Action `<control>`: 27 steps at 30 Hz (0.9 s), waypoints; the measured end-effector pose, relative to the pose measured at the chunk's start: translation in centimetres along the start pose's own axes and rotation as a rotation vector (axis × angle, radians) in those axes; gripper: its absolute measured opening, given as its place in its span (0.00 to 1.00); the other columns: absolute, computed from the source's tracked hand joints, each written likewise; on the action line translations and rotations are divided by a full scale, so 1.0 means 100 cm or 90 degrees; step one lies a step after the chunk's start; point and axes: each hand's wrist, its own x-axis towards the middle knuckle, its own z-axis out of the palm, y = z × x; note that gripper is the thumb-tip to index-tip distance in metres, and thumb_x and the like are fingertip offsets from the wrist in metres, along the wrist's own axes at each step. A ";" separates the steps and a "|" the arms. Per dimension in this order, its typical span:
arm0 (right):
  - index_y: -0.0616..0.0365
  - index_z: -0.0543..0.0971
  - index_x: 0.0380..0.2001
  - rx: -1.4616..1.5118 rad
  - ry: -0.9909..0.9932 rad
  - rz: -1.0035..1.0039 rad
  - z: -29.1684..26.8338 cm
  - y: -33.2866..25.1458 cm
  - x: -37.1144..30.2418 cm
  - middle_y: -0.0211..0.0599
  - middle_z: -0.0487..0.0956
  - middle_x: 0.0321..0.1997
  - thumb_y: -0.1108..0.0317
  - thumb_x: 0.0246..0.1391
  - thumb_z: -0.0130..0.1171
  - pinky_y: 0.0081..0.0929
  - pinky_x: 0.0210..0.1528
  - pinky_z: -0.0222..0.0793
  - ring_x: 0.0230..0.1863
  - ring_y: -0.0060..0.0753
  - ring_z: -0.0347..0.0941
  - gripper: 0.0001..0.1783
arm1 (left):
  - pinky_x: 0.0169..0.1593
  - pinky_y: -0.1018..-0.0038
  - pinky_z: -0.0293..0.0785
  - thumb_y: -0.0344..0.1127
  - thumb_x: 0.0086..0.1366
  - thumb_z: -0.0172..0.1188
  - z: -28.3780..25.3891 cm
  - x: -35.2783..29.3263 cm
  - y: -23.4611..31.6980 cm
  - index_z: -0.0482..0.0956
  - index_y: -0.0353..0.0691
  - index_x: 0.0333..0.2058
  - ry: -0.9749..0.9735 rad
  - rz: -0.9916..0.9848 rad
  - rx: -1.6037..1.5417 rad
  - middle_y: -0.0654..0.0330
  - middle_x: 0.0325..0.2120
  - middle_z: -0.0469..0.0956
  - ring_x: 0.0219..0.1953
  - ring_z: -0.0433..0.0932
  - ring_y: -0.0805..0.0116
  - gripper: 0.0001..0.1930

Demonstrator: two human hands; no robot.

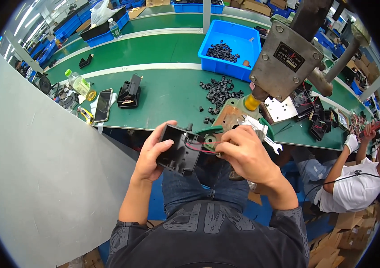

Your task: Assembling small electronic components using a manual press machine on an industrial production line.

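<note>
Sideways, two thin wires link the box to the right hand

The box sits tilted in the left hand, thumb over its left wall and fingers curled behind, its open side facing up. The wires, one red and one dark, leave the box's inside and run rightward, so the right hand is nearer their free ends. Its bent fingers appear to pinch them just beside the box's right wall, though the knuckles hide exactly what the tips hold.

The box is matte black plastic, squarish, with moulded posts inside. Beyond it, small glossy black caps lie heaped on the smooth green bench; right of it rest a shiny steel wrench and a worn, grey metal press.
</note>
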 end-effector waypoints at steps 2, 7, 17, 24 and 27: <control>0.56 0.77 0.41 -0.036 0.010 0.010 0.004 0.001 -0.001 0.36 0.76 0.47 0.73 0.41 0.67 0.39 0.61 0.60 0.48 0.41 0.72 0.19 | 0.53 0.73 0.70 0.19 0.61 0.52 -0.005 0.007 -0.004 0.58 0.38 0.65 0.015 -0.023 -0.053 0.52 0.51 0.72 0.48 0.74 0.67 0.32; 0.57 0.79 0.41 -0.111 0.077 0.048 0.020 -0.003 -0.006 0.39 0.77 0.50 0.73 0.42 0.68 0.42 0.66 0.59 0.52 0.41 0.73 0.19 | 0.51 0.72 0.72 0.21 0.61 0.55 0.003 0.024 -0.020 0.57 0.39 0.66 0.123 -0.008 -0.098 0.50 0.52 0.70 0.48 0.75 0.64 0.34; 0.63 0.82 0.41 0.018 0.305 0.127 0.002 -0.009 -0.038 0.43 0.79 0.51 0.74 0.44 0.68 0.46 0.65 0.63 0.50 0.43 0.76 0.17 | 0.53 0.65 0.70 0.25 0.51 0.63 0.063 0.099 -0.108 0.64 0.33 0.60 0.064 0.467 0.665 0.48 0.49 0.70 0.47 0.74 0.51 0.35; 0.62 0.82 0.40 -0.134 0.494 0.150 -0.065 -0.015 -0.064 0.45 0.80 0.49 0.74 0.51 0.62 0.42 0.61 0.69 0.51 0.43 0.77 0.11 | 0.41 0.66 0.74 0.25 0.49 0.62 0.069 0.105 -0.143 0.64 0.35 0.60 0.028 0.443 0.718 0.46 0.52 0.74 0.39 0.79 0.51 0.36; 0.66 0.75 0.53 -0.131 0.687 0.059 -0.109 0.006 -0.037 0.45 0.79 0.52 0.60 0.59 0.59 0.34 0.62 0.67 0.58 0.40 0.73 0.24 | 0.38 0.66 0.75 0.25 0.48 0.62 0.070 0.105 -0.145 0.64 0.35 0.60 0.027 0.437 0.746 0.46 0.51 0.75 0.36 0.80 0.51 0.37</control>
